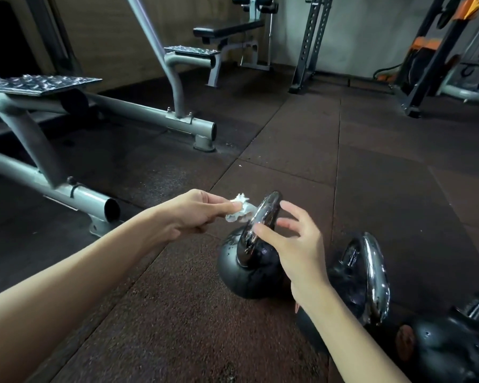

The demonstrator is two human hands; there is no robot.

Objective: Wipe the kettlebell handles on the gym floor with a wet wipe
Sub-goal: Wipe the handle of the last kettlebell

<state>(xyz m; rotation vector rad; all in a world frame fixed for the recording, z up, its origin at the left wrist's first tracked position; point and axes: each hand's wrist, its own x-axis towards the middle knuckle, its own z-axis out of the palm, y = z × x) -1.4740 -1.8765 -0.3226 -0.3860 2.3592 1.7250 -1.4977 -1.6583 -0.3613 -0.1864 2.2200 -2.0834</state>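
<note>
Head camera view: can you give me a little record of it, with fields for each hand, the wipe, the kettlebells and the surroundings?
left hand: pinches the wet wipe
wet wipe: crumpled, white, against the chrome handle of the nearest kettlebell
right hand: fingers spread beside that handle, holding nothing
others: second kettlebell and third kettlebell to its right
floor: dark rubber tiles
background: grey machine frame at left, bench at the back
</note>
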